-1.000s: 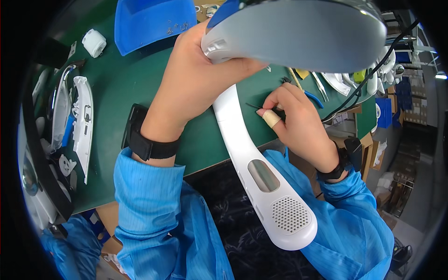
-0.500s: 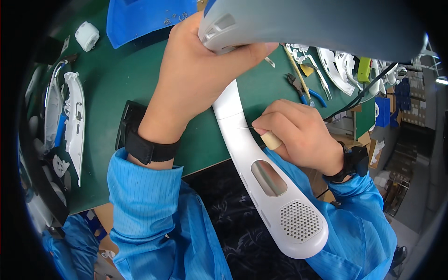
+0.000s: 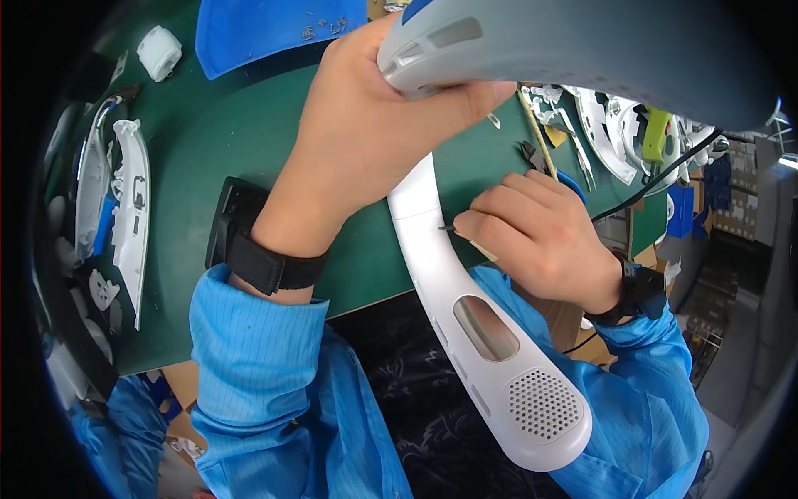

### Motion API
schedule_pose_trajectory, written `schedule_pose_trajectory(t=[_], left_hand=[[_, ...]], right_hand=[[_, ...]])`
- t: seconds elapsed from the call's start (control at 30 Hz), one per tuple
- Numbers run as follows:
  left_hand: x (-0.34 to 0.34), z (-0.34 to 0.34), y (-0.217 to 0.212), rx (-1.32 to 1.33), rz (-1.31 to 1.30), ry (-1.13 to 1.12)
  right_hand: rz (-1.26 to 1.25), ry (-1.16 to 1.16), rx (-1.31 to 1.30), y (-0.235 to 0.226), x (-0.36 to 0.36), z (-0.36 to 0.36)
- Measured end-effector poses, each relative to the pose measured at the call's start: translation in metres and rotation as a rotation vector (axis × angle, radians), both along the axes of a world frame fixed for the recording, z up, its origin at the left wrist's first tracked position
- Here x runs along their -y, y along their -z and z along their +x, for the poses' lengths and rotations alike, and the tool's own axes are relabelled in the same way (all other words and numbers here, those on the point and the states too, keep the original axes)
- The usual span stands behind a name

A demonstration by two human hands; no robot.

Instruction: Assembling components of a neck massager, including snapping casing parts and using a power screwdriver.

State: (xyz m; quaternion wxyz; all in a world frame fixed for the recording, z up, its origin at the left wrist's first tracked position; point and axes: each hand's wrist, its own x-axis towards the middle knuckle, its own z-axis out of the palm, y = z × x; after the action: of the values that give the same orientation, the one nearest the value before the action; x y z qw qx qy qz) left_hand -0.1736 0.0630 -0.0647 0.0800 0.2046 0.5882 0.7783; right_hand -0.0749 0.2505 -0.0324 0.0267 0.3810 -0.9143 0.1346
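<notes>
A white, curved plastic device (image 3: 445,270) slants across the middle, its perforated round end low and to the right, below an oval mirror-like window. Its blurred, greyish upper part bends away to the upper right. My left hand (image 3: 362,137) is closed round the device near the upper bend, thumb pointing right. My right hand (image 3: 536,241) is closed beside the device's right edge, pinching a thin dark tool (image 3: 447,227). Only a short tip shows, at the edge just below a fine seam. The rest of the tool is hidden by the fingers.
A blue tray (image 3: 241,46) with small screws stands at the back of the green table. White curved shells (image 3: 131,224) and a white cap (image 3: 159,53) lie left. Pliers (image 3: 572,186), white parts (image 3: 600,137), a lime-green tool (image 3: 657,135) and a black cable (image 3: 640,195) are at right.
The device and my left hand have shifted slightly right in view. My right hand has turned, mostly hiding its tan finger wrap, and less of the tool's tip overlaps the device.
</notes>
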Motion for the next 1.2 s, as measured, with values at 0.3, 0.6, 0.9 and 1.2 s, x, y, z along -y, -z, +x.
schedule_pose_trajectory(t=[0.3, 0.6, 0.9, 1.2], left_hand=[[-0.003, 0.0, -0.004, -0.019, 0.02, 0.016], [-0.01, -0.004, 0.018, -0.079, 0.086, -0.002], [-0.011, 0.002, 0.013, -0.218, 0.008, -0.176], [-0.016, 0.006, 0.017, -0.249, 0.005, -0.336]], right_hand=[[0.039, -0.061, 0.031, -0.008, 0.002, -0.008], [0.081, -0.107, 0.072, -0.012, 0.007, -0.014], [0.134, -0.14, 0.195, -0.02, 0.009, -0.021], [0.079, -0.22, 0.259, -0.018, 0.011, -0.028]])
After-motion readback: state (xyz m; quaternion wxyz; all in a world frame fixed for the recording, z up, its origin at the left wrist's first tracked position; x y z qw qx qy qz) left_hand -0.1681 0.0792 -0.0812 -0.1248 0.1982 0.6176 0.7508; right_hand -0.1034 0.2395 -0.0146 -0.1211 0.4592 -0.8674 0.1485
